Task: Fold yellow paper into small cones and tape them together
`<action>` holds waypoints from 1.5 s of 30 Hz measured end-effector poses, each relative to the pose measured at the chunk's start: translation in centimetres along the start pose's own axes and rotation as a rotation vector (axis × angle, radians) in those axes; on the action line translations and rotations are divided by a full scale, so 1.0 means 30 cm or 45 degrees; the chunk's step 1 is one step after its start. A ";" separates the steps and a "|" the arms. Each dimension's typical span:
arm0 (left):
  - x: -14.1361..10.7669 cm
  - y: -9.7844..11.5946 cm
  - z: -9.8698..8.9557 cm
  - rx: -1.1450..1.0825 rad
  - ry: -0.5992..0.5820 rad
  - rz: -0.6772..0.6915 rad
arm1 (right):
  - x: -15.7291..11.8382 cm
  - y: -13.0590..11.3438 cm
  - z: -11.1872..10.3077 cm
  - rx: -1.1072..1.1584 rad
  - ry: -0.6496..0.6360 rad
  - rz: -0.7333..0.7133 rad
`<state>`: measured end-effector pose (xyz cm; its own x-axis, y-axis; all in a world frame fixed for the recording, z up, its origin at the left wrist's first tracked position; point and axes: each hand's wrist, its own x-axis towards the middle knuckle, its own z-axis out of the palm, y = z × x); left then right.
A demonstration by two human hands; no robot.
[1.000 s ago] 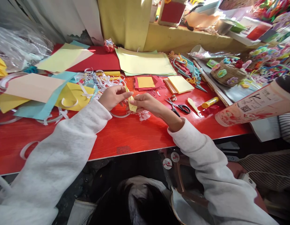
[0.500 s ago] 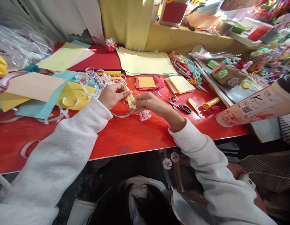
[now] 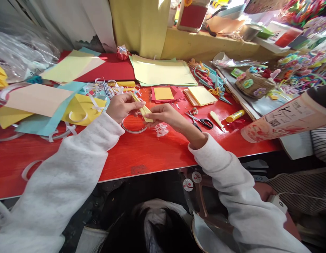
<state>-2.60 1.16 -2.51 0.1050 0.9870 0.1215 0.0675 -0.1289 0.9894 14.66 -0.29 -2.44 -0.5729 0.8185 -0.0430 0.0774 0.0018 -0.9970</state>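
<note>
Between my two hands is a narrow folded piece of yellow paper [image 3: 145,111], held slanting above the red table [image 3: 157,154]. My left hand [image 3: 122,107] pinches its upper left part between thumb and fingers. At its lower right end, my right hand [image 3: 163,115] is closed on it with the fingertips. Under the hands lies a thin pale hoop [image 3: 133,132], and beside it a small heap of white paper scraps [image 3: 162,130]. To the right of my right hand are black-handled scissors [image 3: 206,123] and another folded yellow piece [image 3: 217,121].
A glue stick [image 3: 235,116] lies near a tilted drink cup [image 3: 284,117] at the right. Behind are square yellow sheets [image 3: 203,95], red paper [image 3: 179,94] and large pale yellow sheets [image 3: 163,70]. Coloured paper [image 3: 39,98] and curled ribbons cover the left. A flower-trimmed basket [image 3: 254,82] stands at right.
The folded yellow paper has tipped to a flatter slant, its upper end moving left with my left hand. More of the hoop shows below. The whole view has shifted slightly.
</note>
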 end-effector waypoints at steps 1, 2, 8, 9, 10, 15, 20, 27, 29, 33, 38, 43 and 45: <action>0.000 0.000 0.000 -0.024 0.013 0.015 | 0.001 -0.001 0.002 -0.006 0.026 -0.037; 0.000 -0.001 0.001 -0.042 0.022 0.023 | 0.002 -0.002 0.002 -0.030 0.060 -0.079; -0.006 0.005 -0.004 -0.095 0.071 0.053 | 0.004 -0.011 -0.025 -0.349 0.197 -0.201; -0.006 0.010 -0.007 -0.083 0.065 0.062 | 0.004 -0.013 -0.031 -0.360 0.203 -0.214; -0.006 0.014 -0.011 -0.060 0.051 0.069 | 0.004 -0.014 -0.035 -0.353 0.224 -0.232; -0.012 0.027 -0.006 0.020 0.004 0.049 | 0.009 -0.017 -0.040 -0.098 0.438 -0.341; -0.033 0.030 0.027 0.107 -0.180 -0.048 | 0.015 -0.019 -0.028 0.116 0.430 -0.407; -0.051 0.027 0.056 0.107 -0.212 -0.113 | 0.005 -0.023 -0.014 -0.247 0.495 -0.330; -0.047 0.021 0.049 0.242 -0.264 -0.072 | 0.004 -0.023 -0.015 -0.264 0.497 -0.300; -0.036 0.019 0.029 0.437 -0.071 0.144 | -0.003 -0.035 -0.014 -0.257 0.372 -0.237; -0.037 0.018 0.032 0.305 -0.032 0.222 | -0.016 -0.048 -0.006 -0.374 0.165 -0.176; -0.030 -0.009 0.037 0.203 0.124 0.144 | -0.004 -0.020 0.003 -0.257 0.044 -0.250; -0.022 -0.017 0.034 0.189 0.121 0.123 | 0.001 -0.012 0.007 -0.199 0.048 -0.222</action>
<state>-1.69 0.47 -3.17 0.0246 0.9730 0.2293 0.2082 -0.2293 0.9508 14.45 -0.38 -2.10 -0.5578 0.8189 0.1347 0.1070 0.2319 -0.9668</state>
